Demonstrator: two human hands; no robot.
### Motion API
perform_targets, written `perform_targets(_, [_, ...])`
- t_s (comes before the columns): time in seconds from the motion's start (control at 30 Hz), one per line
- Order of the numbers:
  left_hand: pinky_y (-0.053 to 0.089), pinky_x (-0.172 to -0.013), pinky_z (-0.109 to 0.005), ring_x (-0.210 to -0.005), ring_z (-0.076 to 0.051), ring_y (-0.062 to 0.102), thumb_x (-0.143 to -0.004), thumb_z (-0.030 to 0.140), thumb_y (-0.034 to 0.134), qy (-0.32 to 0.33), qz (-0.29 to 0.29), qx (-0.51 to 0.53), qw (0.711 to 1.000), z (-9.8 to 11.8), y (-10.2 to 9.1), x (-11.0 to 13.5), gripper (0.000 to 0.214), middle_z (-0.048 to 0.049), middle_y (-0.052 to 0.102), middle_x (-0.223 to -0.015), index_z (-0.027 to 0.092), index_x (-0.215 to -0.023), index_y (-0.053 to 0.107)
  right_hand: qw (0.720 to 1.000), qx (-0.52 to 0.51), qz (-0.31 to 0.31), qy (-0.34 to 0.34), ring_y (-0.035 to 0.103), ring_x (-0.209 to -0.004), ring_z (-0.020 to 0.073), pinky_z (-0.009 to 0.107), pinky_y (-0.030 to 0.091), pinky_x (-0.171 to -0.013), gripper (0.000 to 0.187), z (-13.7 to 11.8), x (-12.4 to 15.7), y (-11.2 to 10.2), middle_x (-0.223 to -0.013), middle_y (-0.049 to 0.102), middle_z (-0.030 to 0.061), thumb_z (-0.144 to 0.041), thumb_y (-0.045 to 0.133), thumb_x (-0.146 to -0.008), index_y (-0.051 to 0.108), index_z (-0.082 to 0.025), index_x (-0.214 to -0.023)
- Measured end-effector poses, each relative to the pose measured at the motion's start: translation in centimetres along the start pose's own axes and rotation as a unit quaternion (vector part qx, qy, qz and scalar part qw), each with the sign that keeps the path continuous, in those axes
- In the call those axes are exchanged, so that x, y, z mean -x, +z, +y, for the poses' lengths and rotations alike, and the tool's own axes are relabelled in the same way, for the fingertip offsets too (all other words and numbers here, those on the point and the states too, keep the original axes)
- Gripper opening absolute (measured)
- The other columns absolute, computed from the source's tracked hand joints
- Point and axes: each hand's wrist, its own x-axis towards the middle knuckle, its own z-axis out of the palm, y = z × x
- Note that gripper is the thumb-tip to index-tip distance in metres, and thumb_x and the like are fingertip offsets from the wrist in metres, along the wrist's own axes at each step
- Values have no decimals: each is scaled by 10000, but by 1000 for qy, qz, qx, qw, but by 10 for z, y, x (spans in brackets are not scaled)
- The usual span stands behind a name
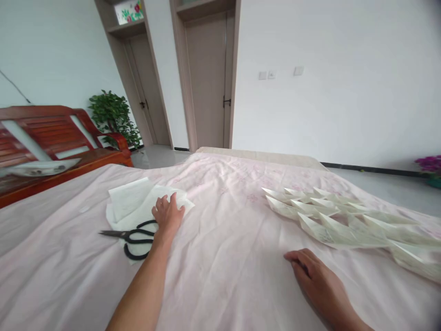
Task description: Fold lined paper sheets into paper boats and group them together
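My left hand (pixel 167 214) lies flat with fingers spread on a loose pile of white paper sheets (pixel 132 202) on the pink bedsheet (pixel 227 239). Black scissors (pixel 132 236) lie on the paper just left of my wrist, blades pointing left. My right hand (pixel 319 278) rests palm down on the sheet with its fingers slightly curled and holds nothing. Just beyond it, a row of several folded white paper boats (pixel 330 216) stretches off to the right.
A red wooden bench (pixel 51 138) stands at the left with a potted plant (pixel 113 117) behind it. Two closed doors (pixel 206 78) are in the far wall. Purple flowers (pixel 430 165) sit at the right edge on the floor.
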Motion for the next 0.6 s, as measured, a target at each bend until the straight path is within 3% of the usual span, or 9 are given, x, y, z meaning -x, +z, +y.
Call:
perform_targets(0.1, [304,-1046,-600,-1395,-409,292,-820,547,545,-59,-76,-8,995,-10,7,-5,713,-163,353,-1517,267,-1456,382,1000,4,5,-5,656,-953,199,298,519,-780,266,4,-1,2,-1057,676,-3,-415,426,-905,665,-315,-968])
perform_targets(0.17, [290,-1041,-621,-1382,-423,309,-810,539,541,-71,-111,-12,991,-13,12,-6,735,-170,341,-1526,270,-1469,358,1000,6,8,-12,660,-957,198,294,523,-789,265,6,-2,4,-1054,680,-5,-417,433,-900,668,-315,-968])
perform_targets(0.43, [269,-1050,-624,-1390,-424,305,-840,262,464,-62,-135,-29,988,-9,18,-3,630,-151,320,-1549,275,-1463,370,1000,4,7,-23,666,-974,210,304,535,-812,294,10,-3,6,-1073,686,15,-428,429,-899,676,-298,-991])
perform_targets(0.6, [275,-1058,-614,-1394,-402,314,-853,215,424,-64,-158,-26,985,-12,12,-6,646,-147,271,-1575,272,-1488,317,1000,-8,9,-23,661,-978,215,314,529,-836,289,9,-2,5,-1074,689,19,-419,439,-890,680,-297,-993])
